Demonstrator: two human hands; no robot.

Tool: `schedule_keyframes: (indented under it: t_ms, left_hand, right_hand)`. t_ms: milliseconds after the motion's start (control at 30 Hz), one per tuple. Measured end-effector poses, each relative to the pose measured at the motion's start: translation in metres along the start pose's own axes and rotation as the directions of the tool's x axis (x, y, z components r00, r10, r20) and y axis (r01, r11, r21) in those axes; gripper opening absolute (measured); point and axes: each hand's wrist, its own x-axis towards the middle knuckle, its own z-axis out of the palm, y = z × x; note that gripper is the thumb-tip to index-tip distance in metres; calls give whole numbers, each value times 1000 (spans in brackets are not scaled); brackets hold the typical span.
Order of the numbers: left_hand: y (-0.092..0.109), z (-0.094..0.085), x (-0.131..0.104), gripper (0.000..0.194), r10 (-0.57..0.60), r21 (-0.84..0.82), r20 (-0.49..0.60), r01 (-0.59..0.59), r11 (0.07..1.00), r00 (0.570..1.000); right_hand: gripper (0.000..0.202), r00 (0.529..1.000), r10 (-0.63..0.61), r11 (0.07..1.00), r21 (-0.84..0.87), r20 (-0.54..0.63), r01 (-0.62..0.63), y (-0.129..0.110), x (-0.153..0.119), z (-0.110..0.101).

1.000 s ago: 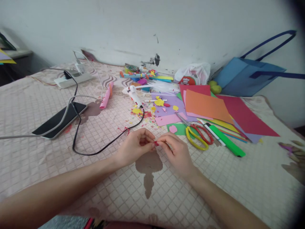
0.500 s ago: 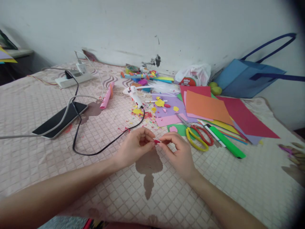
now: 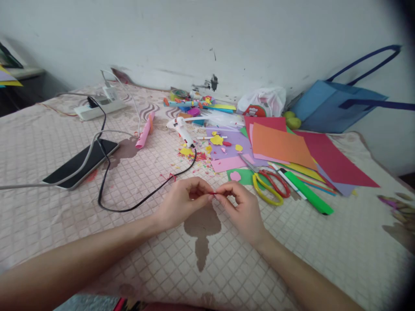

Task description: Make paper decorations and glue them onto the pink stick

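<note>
A small dark red piece (image 3: 213, 193), perhaps paper or foam, is pinched between the fingertips of both hands above the table. Its near end is edge-on and mostly covered by fingers. My left hand (image 3: 184, 199) grips it from the left with thumb and fingers together. From the right, my right hand (image 3: 242, 208) pinches it the same way. Just beyond the right hand lie scissors (image 3: 267, 188) with yellow and red handles, and a pink flower-shaped cutout (image 3: 235, 176) on green paper (image 3: 248, 177).
A white glue gun (image 3: 183, 133) with a black cord lies beyond the hands, near paper scraps (image 3: 197, 155). Coloured sheets (image 3: 280, 147) and a green cutter or marker (image 3: 306, 192) are at right. A power strip (image 3: 100, 108), black phone-like slab (image 3: 82, 164) and blue bag (image 3: 337, 106) stand around.
The red piece has turned between the fingertips and now shows as a thin line rather than a small flat face. Both hands stay almost in the same place.
</note>
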Motion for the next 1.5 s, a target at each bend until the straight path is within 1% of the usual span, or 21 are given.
schedule_keyframes:
  t_ms: [233, 400, 500, 600, 700, 1067, 1200, 1267, 1333, 1433, 1500]
  left_hand:
    - [2, 0, 0, 10, 4, 32, -29, -3, 999, 1000]
    - [3, 0, -1, 9, 59, 72, -35, -56, 996, 998]
    - [2, 0, -2, 9, 91, 94, -36, -87, 992, 995]
    - [1, 0, -2, 10, 111, 119, -38, -106, 987, 993]
    - [0, 1, -4, 10, 131, 139, -39, -124, 983, 991]
    - [3, 1, -6, 11, 163, 174, -40, -154, 973, 986]
    - [3, 1, -6, 10, 165, 183, -45, -154, 971, 985]
    - [3, 2, -6, 9, 170, 186, -51, -158, 970, 984]
    - [3, 2, -6, 9, 175, 183, -54, -162, 970, 983]
    - [4, 2, -7, 9, 179, 184, -51, -167, 969, 983]
    - [4, 2, -7, 9, 182, 186, -51, -169, 968, 982]
  right_hand:
    - [7, 999, -30, 1000, 9, -19, 30, -2, 0, 0]
    - [7, 998, -56, 998, 5, -16, 56, -4, 1, -1]
    - [9, 994, -105, 994, -27, -27, 105, -4, 0, -1]
    - [11, 981, -189, 979, -86, -39, 186, -4, -1, -1]
    - [14, 970, -239, 965, -119, -35, 233, -4, -2, -1]
    - [17, 969, -249, 960, -134, -4, 246, -2, -4, -3]
    - [17, 967, -253, 961, -123, -28, 248, -4, -3, -2]
    - [15, 968, -243, 966, -106, -58, 236, -5, -2, -2]
    - [11, 979, -190, 981, -56, -71, 187, -6, -1, -2]
    - [6, 999, -35, 996, 82, -20, 36, -6, 0, -2]
    - [4, 997, 70, 981, 181, 46, -77, -4, 1, -3]
